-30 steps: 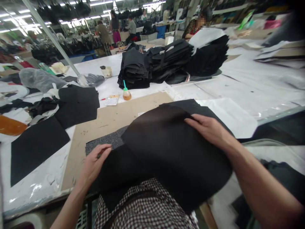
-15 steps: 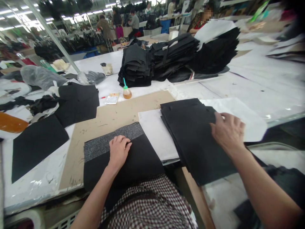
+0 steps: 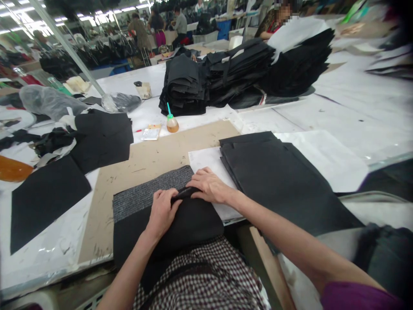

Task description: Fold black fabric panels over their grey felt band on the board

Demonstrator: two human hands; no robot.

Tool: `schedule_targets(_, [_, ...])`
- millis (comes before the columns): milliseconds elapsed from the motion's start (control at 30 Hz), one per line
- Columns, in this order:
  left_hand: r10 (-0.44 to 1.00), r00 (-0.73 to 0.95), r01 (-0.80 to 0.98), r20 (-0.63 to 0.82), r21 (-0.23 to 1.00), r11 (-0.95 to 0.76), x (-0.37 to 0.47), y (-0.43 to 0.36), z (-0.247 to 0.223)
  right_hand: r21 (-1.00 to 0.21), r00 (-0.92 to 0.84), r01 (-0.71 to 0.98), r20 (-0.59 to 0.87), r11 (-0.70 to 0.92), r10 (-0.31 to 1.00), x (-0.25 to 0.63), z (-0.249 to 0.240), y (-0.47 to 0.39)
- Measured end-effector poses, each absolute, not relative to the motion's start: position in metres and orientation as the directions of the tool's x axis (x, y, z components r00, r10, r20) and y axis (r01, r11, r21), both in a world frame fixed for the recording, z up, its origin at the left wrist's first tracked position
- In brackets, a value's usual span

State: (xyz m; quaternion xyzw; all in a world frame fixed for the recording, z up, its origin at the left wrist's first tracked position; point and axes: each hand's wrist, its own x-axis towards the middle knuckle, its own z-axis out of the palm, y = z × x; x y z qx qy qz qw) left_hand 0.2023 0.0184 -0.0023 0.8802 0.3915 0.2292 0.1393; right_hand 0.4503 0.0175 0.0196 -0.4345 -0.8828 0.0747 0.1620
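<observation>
A black fabric piece (image 3: 193, 221) lies at the table's near edge and hangs toward my checked apron (image 3: 206, 275). Along its far side shows a grey ribbed strip (image 3: 135, 202). My left hand (image 3: 164, 211) pinches a raised fold of the black fabric between thumb and fingers, just below the strip. Close beside it on the right, my right hand (image 3: 208, 186) grips the same fold. Farther right rests a stack of black sheets (image 3: 274, 181), partly on white paper (image 3: 325, 150), with my right forearm passing over its near side.
Tan cardboard (image 3: 119, 172) lies under the fabric piece. Behind it stand a small bottle with a green spout (image 3: 172, 125) and bundled black stacks (image 3: 238, 71). Loose black pieces (image 3: 103, 137) and an orange bottle (image 3: 14, 168) are at left. A co-worker (image 3: 277, 21) sits across the table.
My right hand has left the stack of black sheets and moved left to the fabric piece. The fabric's edge is now raised in a fold between both hands.
</observation>
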Motion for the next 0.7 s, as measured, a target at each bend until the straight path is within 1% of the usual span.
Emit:
schedule_targets(67, [0.794, 0.527, 0.637, 0.301, 0.479, -0.604, 0.204, 0.021, -0.004, -0.294, -0.537, 0.761, 0.213, 0.578, 0.816, 0.459, 0.016, 0.020])
schedule_targets(133, [0.813, 0.517, 0.646, 0.268, 0.500, -0.577, 0.205, 0.024, -0.004, -0.350, -0.508, 0.753, 0.228, 0.557, 0.830, 0.465, 0.013, 0.022])
schedule_targets(233, [0.795, 0.562, 0.655, 0.228, 0.465, -0.596, 0.207, 0.029, -0.004, -0.450, -0.476, 0.713, 0.251, 0.537, 0.843, 0.468, 0.005, 0.024])
schedule_targets(333, [0.766, 0.588, 0.659, 0.258, 0.397, -0.639, 0.208, 0.033, -0.007, -0.494, -0.470, 0.681, 0.270, 0.541, 0.840, 0.467, -0.005, 0.028])
schedule_targets(500, [0.704, 0.623, 0.665, 0.341, 0.241, -0.706, 0.209, 0.033, -0.010, -0.482, -0.486, 0.657, 0.317, 0.579, 0.815, 0.468, -0.015, 0.032])
schedule_targets(600, [0.676, 0.647, 0.657, 0.352, 0.193, -0.729, 0.209, 0.032, -0.009, -0.448, -0.503, 0.659, 0.334, 0.604, 0.797, 0.469, -0.016, 0.032])
schedule_targets(700, [0.642, 0.687, 0.635, 0.340, 0.150, -0.758, 0.208, 0.034, -0.007, -0.383, -0.537, 0.670, 0.341, 0.636, 0.772, 0.469, -0.014, 0.032])
